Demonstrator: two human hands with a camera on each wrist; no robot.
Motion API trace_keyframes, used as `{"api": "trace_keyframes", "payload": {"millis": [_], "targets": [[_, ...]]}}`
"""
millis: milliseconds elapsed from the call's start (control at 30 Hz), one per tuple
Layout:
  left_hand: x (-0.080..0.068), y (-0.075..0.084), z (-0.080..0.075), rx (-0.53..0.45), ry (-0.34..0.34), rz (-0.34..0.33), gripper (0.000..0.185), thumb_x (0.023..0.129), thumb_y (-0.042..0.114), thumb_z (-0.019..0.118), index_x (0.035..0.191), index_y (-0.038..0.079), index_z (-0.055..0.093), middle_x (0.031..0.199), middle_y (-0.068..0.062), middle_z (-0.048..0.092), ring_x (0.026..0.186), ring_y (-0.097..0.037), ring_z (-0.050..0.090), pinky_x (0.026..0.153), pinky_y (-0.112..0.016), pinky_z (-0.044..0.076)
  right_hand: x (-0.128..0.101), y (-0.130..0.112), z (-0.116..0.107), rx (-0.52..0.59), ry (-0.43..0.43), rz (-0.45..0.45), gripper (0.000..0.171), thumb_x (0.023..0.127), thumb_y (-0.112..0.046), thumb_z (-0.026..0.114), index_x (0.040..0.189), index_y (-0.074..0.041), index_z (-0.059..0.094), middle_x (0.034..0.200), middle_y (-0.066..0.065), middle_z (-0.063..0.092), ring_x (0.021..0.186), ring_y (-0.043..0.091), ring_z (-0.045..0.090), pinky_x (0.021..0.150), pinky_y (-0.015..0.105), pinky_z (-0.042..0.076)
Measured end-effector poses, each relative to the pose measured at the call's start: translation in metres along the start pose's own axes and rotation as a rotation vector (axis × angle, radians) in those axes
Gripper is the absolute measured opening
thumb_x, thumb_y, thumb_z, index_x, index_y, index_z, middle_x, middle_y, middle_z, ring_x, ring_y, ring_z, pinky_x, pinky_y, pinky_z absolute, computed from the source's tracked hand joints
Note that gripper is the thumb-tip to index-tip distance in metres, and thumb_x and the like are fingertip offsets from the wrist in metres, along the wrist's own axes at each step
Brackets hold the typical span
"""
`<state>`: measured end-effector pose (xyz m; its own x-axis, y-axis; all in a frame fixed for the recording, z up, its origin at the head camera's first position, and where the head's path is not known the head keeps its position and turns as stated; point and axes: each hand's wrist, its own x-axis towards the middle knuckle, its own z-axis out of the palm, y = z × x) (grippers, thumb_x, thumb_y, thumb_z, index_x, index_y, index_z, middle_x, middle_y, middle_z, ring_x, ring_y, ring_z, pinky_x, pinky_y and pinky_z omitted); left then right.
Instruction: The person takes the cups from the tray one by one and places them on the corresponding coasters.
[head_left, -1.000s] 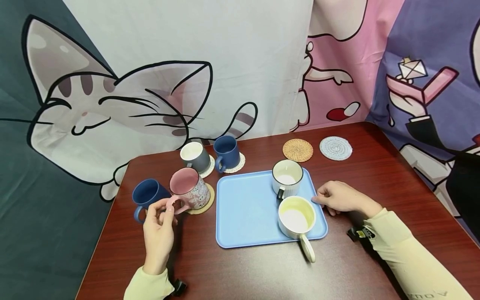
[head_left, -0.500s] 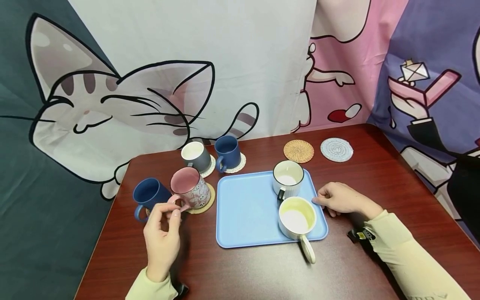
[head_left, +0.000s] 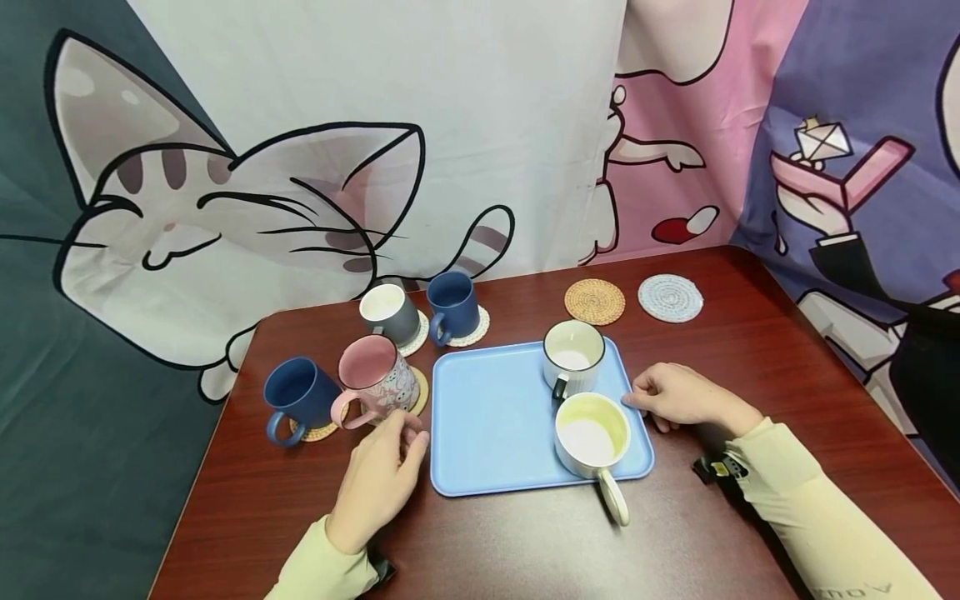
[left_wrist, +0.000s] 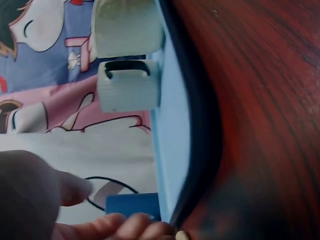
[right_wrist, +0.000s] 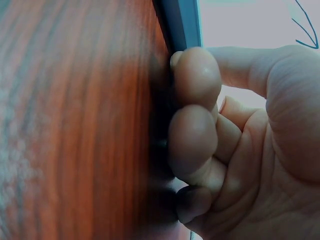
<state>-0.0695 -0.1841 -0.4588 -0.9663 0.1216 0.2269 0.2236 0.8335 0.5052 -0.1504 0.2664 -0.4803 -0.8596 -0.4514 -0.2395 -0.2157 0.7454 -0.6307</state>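
A pink mug [head_left: 370,371] with a patterned side stands on a round coaster at the left, its handle [head_left: 347,414] toward the near left. My left hand [head_left: 378,479] is just in front of it, between the mug and the blue tray [head_left: 487,417]; thumb and fingers are apart with nothing between them. In the left wrist view the fingers [left_wrist: 135,227] are near the tray's edge. My right hand [head_left: 686,398] pinches the tray's right rim, other fingers curled. On the tray stand a white mug [head_left: 572,367] with a black handle and a cream mug [head_left: 592,442].
A dark blue mug [head_left: 302,392] stands on a coaster at the far left. Behind, a grey mug [head_left: 392,317] and another blue mug [head_left: 453,310] stand on white coasters. A tan coaster [head_left: 595,302] and a pale blue coaster [head_left: 671,298] lie at the back right.
My left hand has let go of the pink mug's handle and moved right, to the mug's near side. The right hand and the tray have stayed put.
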Motion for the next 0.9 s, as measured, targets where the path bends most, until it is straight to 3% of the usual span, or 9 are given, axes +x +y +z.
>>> {"api": "trace_keyframes", "payload": {"millis": [167, 400, 667, 800, 900], "targets": [[0.007, -0.003, 0.013, 0.126, -0.109, 0.014, 0.018, 0.099, 0.024, 0.068, 0.11, 0.012, 0.062, 0.073, 0.004, 0.056, 0.064, -0.012, 0.055, 0.059, -0.031, 0.045, 0.0, 0.001, 0.0, 0.002, 0.001, 0.001, 0.042, 0.1, -0.031, 0.067, 0.062, -0.017, 0.058, 0.045, -0.008, 0.054, 0.042, 0.011, 0.055, 0.05, 0.025, 0.044], [0.012, -0.008, 0.026, 0.183, -0.134, 0.032, 0.019, 0.099, 0.024, 0.068, 0.104, 0.008, 0.059, 0.065, -0.002, 0.054, 0.053, -0.019, 0.054, 0.051, -0.033, 0.043, 0.001, 0.001, 0.0, 0.001, 0.001, -0.005, 0.042, 0.1, -0.032, 0.067, 0.062, -0.017, 0.058, 0.045, -0.008, 0.055, 0.042, 0.011, 0.056, 0.05, 0.025, 0.045], [0.019, -0.015, 0.033, 0.131, -0.149, 0.039, 0.015, 0.098, 0.019, 0.068, 0.097, 0.011, 0.055, 0.063, -0.002, 0.051, 0.057, -0.019, 0.056, 0.055, -0.034, 0.043, -0.004, 0.0, 0.005, -0.038, 0.078, 0.009, 0.043, 0.1, -0.031, 0.067, 0.061, -0.018, 0.055, 0.044, -0.01, 0.053, 0.043, 0.011, 0.056, 0.053, 0.025, 0.045], [0.024, -0.02, 0.034, 0.072, -0.142, 0.07, 0.019, 0.096, 0.016, 0.067, 0.085, 0.014, 0.051, 0.06, 0.004, 0.044, 0.054, -0.011, 0.045, 0.052, -0.031, 0.038, -0.012, -0.004, 0.01, -0.089, 0.198, 0.022, 0.044, 0.1, -0.034, 0.069, 0.06, -0.021, 0.053, 0.045, -0.013, 0.05, 0.046, 0.007, 0.053, 0.053, 0.024, 0.041], [0.026, -0.024, 0.032, -0.01, -0.198, 0.057, 0.024, 0.099, 0.015, 0.063, 0.078, 0.016, 0.05, 0.053, 0.01, 0.045, 0.043, -0.004, 0.045, 0.048, -0.028, 0.04, -0.024, -0.011, 0.018, -0.13, 0.306, 0.028, 0.043, 0.098, -0.034, 0.07, 0.061, -0.024, 0.052, 0.049, -0.016, 0.045, 0.049, 0.003, 0.046, 0.054, 0.022, 0.037]]}}
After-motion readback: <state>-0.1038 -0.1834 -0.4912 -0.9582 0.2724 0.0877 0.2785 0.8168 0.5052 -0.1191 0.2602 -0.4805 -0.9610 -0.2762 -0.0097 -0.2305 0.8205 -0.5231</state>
